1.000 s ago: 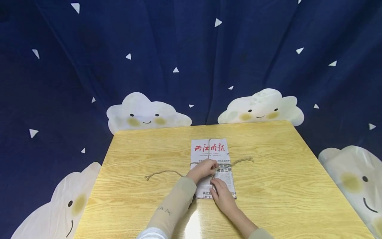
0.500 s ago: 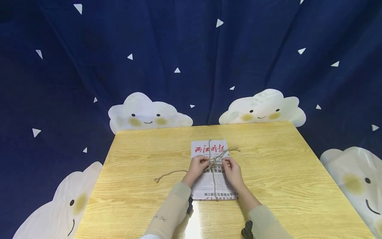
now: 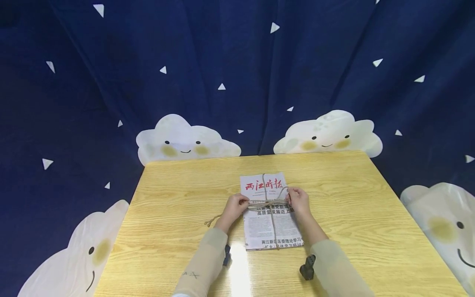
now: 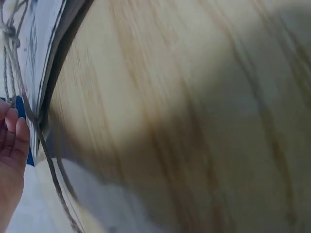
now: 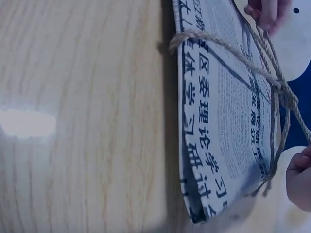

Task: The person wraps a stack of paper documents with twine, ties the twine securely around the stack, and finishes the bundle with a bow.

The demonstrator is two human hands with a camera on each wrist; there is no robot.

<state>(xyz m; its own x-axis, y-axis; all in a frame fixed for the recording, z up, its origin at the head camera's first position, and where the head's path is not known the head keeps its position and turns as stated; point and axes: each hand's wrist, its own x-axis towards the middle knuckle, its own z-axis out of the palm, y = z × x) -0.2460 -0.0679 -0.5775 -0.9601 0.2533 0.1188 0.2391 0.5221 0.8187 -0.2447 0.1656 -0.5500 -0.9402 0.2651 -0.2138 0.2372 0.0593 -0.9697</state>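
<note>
A folded newspaper (image 3: 259, 231) with red characters along its top lies on the table, bound crosswise with jute twine (image 3: 273, 227). Near the paper's middle the strands meet in a knot (image 5: 286, 94). At the left edge of the paper, my left hand (image 3: 233, 208) pinches a doubled strand running from the knot. My right hand (image 3: 299, 202) pinches twine at the opposite edge, and the lines between both hands look stretched straight. One loose twine end (image 3: 211, 220) trails onto the table beyond the left hand. In the left wrist view only the fingers' edge shows.
The wooden table (image 3: 178, 185) carries the newspaper. Behind it hangs a dark blue curtain (image 3: 200, 49) with white triangles and smiling clouds. Dark devices are strapped at both wrists, the right one (image 3: 307, 268) plainly visible.
Both hands have come from the knot out to opposite sides, drawing the twine straight between them. The trailing left end has pulled in closer, and the newspaper has shifted slightly right.
</note>
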